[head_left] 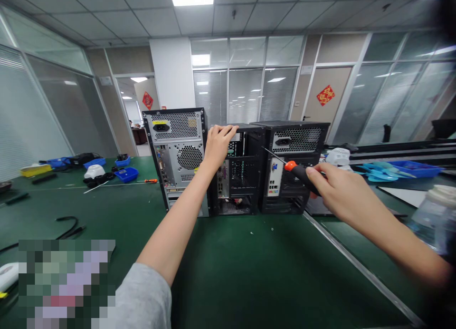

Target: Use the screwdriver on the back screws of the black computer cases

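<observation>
Right hand (329, 182) closed round screwdriver (299, 173); left hand (219, 146) on middle computer case (243, 191), grip unclear; yellow label (159, 122) illegible

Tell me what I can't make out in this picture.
Head view, too small: what the screwdriver touches with its tip, if anything.
Head view, hidden by the left forearm: part of the left case.
Head view, blurred by pixelation: the lower-left item.
Head view, cut off by the left edge: the white object.

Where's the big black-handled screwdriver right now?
In the head view, right of centre: the screwdriver is in the right hand, its tip near the right edge of the middle computer case.
</observation>
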